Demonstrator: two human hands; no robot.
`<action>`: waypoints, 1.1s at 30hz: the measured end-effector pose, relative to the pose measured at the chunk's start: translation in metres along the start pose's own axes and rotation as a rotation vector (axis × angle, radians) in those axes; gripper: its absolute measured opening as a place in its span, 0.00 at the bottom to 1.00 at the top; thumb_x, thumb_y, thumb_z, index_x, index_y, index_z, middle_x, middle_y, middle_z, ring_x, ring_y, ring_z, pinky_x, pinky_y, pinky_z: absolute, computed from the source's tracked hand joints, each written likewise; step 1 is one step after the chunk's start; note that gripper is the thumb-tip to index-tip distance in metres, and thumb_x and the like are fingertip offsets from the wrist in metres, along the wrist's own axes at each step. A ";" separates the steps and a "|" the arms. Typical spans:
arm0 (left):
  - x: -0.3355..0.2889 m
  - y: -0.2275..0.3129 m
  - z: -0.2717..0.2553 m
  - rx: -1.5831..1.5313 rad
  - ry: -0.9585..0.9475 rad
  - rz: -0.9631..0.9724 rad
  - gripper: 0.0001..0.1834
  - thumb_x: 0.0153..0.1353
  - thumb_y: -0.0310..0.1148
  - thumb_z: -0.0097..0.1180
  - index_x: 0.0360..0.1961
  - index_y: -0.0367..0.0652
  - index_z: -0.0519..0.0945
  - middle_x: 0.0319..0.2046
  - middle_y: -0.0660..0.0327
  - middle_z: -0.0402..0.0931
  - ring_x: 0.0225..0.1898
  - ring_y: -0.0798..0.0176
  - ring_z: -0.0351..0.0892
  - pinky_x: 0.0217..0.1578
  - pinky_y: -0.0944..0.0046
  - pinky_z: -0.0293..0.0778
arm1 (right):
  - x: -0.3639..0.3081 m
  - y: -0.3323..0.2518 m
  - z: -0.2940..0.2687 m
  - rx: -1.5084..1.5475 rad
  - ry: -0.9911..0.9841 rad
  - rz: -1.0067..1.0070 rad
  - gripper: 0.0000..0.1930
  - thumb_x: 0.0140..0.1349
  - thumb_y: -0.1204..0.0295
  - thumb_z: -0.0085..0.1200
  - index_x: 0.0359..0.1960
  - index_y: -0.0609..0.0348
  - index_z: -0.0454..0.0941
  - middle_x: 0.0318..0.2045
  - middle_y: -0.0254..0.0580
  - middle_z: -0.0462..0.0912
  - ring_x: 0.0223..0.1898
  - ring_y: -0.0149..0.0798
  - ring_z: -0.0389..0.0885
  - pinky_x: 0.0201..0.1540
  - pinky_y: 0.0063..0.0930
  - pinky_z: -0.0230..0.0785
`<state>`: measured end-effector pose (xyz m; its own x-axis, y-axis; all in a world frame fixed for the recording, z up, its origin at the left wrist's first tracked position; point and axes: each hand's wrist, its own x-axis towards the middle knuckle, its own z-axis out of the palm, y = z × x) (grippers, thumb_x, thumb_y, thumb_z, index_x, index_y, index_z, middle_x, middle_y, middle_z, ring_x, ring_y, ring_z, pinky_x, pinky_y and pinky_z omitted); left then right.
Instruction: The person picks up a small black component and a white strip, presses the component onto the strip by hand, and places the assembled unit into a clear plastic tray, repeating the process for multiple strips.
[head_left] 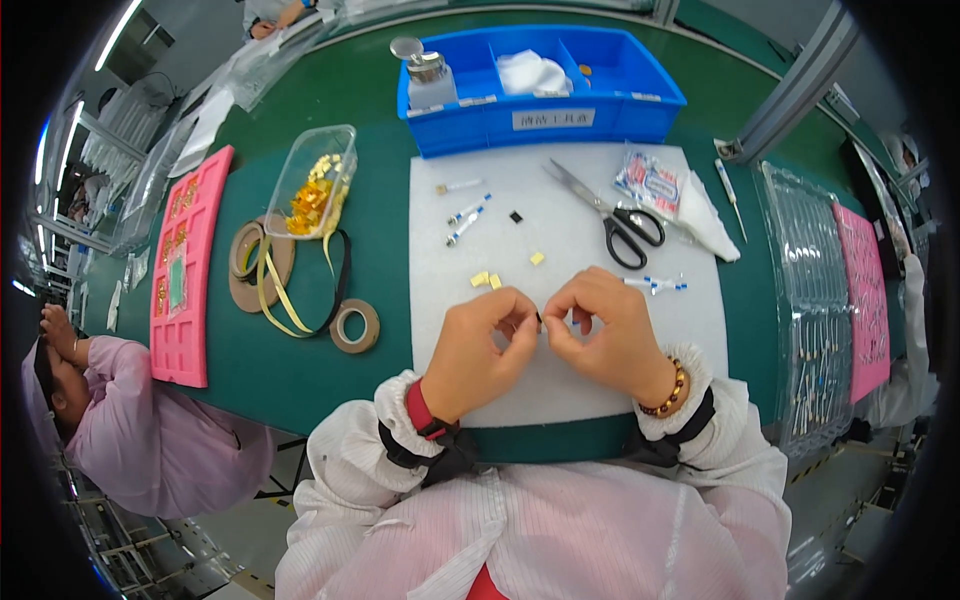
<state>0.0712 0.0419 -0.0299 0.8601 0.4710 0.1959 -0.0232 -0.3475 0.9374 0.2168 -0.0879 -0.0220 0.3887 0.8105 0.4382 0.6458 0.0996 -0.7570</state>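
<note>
Over the white mat [450,380], my left hand [478,345] and my right hand [605,325] meet fingertip to fingertip, both pinched. A tiny black piece [538,318] shows between the fingertips; its kind is too small to make out. Just beyond the hands lie small pale-yellow pieces [480,279] and another yellow piece [537,258]. Farther off is a small black square [516,217]. Short blue-and-white flex cables [468,222] rest at the left, and more cables [656,284] lie beside my right hand. Black-handled scissors [622,228] lie spread at the mat's right.
A blue divided bin [540,135] with a pump bottle [430,85] stands at the back. Leftward are a clear tub [345,165] of yellow pieces, tape rolls [355,327] and a pink tray [180,355]. Rightward lie a screwdriver [727,185] and clear trays [810,270]. Another person [150,430] sits left.
</note>
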 end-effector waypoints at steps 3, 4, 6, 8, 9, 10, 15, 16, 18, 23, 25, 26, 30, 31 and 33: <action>-0.001 0.008 -0.002 0.004 -0.025 -0.045 0.03 0.63 0.21 0.57 0.35 0.31 0.80 0.29 0.58 0.84 0.33 0.69 0.84 0.39 0.68 0.79 | -0.002 -0.003 -0.001 -0.008 0.012 0.006 0.06 0.50 0.78 0.65 0.26 0.55 0.80 0.23 0.32 0.79 0.22 0.33 0.69 0.25 0.28 0.62; -0.003 0.008 -0.003 -0.004 -0.028 -0.046 0.03 0.63 0.21 0.57 0.35 0.31 0.80 0.29 0.57 0.84 0.33 0.68 0.84 0.39 0.68 0.79 | -0.003 -0.005 -0.002 0.010 0.025 0.036 0.06 0.50 0.78 0.65 0.26 0.55 0.80 0.23 0.31 0.79 0.22 0.33 0.69 0.25 0.28 0.61; -0.006 0.006 -0.004 -0.007 -0.025 -0.044 0.03 0.63 0.20 0.57 0.35 0.31 0.80 0.29 0.57 0.85 0.33 0.68 0.85 0.39 0.68 0.79 | -0.004 -0.005 -0.003 0.036 0.036 0.072 0.05 0.51 0.78 0.64 0.27 0.56 0.80 0.24 0.31 0.79 0.21 0.29 0.68 0.25 0.25 0.61; -0.007 0.002 -0.008 -0.026 0.010 -0.021 0.03 0.64 0.21 0.57 0.35 0.31 0.80 0.29 0.57 0.85 0.33 0.68 0.85 0.39 0.68 0.79 | -0.003 -0.004 -0.002 0.052 0.053 0.084 0.04 0.52 0.79 0.64 0.27 0.57 0.81 0.24 0.31 0.79 0.21 0.28 0.69 0.25 0.23 0.61; -0.009 0.004 -0.009 -0.043 0.030 -0.020 0.03 0.64 0.21 0.57 0.35 0.31 0.80 0.30 0.57 0.85 0.33 0.68 0.85 0.39 0.69 0.79 | -0.004 -0.006 -0.003 0.079 0.071 0.118 0.04 0.52 0.79 0.64 0.27 0.58 0.81 0.24 0.31 0.79 0.21 0.27 0.69 0.25 0.22 0.61; -0.010 0.006 -0.012 -0.042 0.039 -0.014 0.03 0.64 0.21 0.57 0.35 0.31 0.80 0.30 0.57 0.85 0.33 0.68 0.85 0.39 0.69 0.79 | -0.002 -0.006 -0.005 0.077 0.067 0.108 0.04 0.52 0.79 0.64 0.27 0.58 0.81 0.24 0.31 0.79 0.21 0.27 0.69 0.25 0.22 0.61; -0.028 0.010 -0.047 0.017 0.248 0.009 0.05 0.67 0.23 0.55 0.34 0.32 0.79 0.30 0.59 0.85 0.33 0.70 0.85 0.39 0.70 0.78 | 0.036 -0.022 -0.006 0.043 0.037 0.070 0.03 0.55 0.78 0.63 0.27 0.60 0.81 0.24 0.33 0.80 0.22 0.25 0.71 0.25 0.21 0.62; -0.033 0.008 -0.054 -0.023 0.283 -0.018 0.05 0.69 0.24 0.54 0.36 0.33 0.80 0.31 0.60 0.85 0.34 0.70 0.85 0.38 0.70 0.77 | 0.053 -0.031 -0.002 0.009 0.019 0.044 0.03 0.55 0.77 0.63 0.27 0.60 0.81 0.24 0.35 0.81 0.22 0.26 0.72 0.26 0.22 0.64; -0.046 0.005 -0.070 -0.065 0.381 -0.036 0.05 0.70 0.24 0.54 0.37 0.34 0.80 0.31 0.61 0.85 0.35 0.70 0.84 0.38 0.70 0.77 | 0.092 -0.043 0.022 0.034 -0.004 -0.033 0.04 0.57 0.74 0.62 0.28 0.62 0.82 0.23 0.37 0.82 0.22 0.28 0.74 0.27 0.24 0.66; -0.069 0.012 -0.087 -0.257 0.566 -0.048 0.05 0.71 0.24 0.54 0.38 0.35 0.80 0.31 0.62 0.83 0.34 0.72 0.82 0.39 0.71 0.77 | 0.189 -0.037 0.118 0.206 -0.069 -0.054 0.07 0.61 0.73 0.61 0.33 0.65 0.85 0.24 0.37 0.85 0.27 0.27 0.80 0.32 0.24 0.72; -0.075 0.016 -0.089 -0.267 0.573 -0.035 0.04 0.71 0.25 0.55 0.39 0.35 0.80 0.31 0.63 0.83 0.34 0.73 0.81 0.39 0.71 0.76 | 0.213 0.000 0.159 0.155 -0.087 -0.103 0.07 0.60 0.73 0.61 0.33 0.64 0.86 0.26 0.41 0.87 0.28 0.31 0.83 0.34 0.26 0.74; -0.078 0.018 -0.089 -0.274 0.581 -0.031 0.04 0.71 0.25 0.55 0.38 0.35 0.80 0.31 0.62 0.83 0.34 0.73 0.81 0.39 0.72 0.76 | 0.220 0.009 0.175 0.101 -0.098 -0.143 0.07 0.59 0.72 0.62 0.34 0.64 0.88 0.28 0.45 0.88 0.28 0.36 0.86 0.35 0.29 0.76; -0.097 0.015 -0.102 -0.281 0.657 -0.039 0.05 0.71 0.26 0.55 0.39 0.36 0.80 0.30 0.63 0.83 0.34 0.72 0.81 0.36 0.72 0.74 | 0.227 -0.007 0.184 -0.083 -0.144 -0.106 0.07 0.55 0.71 0.63 0.31 0.61 0.89 0.28 0.51 0.88 0.32 0.49 0.88 0.39 0.39 0.80; -0.098 0.015 -0.102 -0.291 0.662 -0.045 0.05 0.71 0.26 0.55 0.39 0.36 0.80 0.30 0.63 0.82 0.34 0.73 0.81 0.35 0.72 0.74 | 0.226 -0.007 0.179 -0.084 -0.154 -0.103 0.07 0.55 0.71 0.63 0.31 0.61 0.89 0.28 0.51 0.88 0.32 0.49 0.88 0.39 0.39 0.80; -0.093 0.014 -0.102 -0.323 0.650 -0.043 0.06 0.72 0.27 0.54 0.39 0.36 0.81 0.28 0.63 0.82 0.32 0.73 0.80 0.34 0.72 0.72 | 0.225 -0.006 0.164 -0.145 -0.147 -0.141 0.07 0.55 0.71 0.64 0.31 0.60 0.89 0.27 0.51 0.88 0.31 0.49 0.88 0.39 0.38 0.80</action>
<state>-0.0616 0.0757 -0.0054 0.3895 0.9003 0.1945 -0.2317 -0.1086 0.9667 0.1928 0.1885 0.0013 0.1950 0.8710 0.4509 0.7786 0.1421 -0.6112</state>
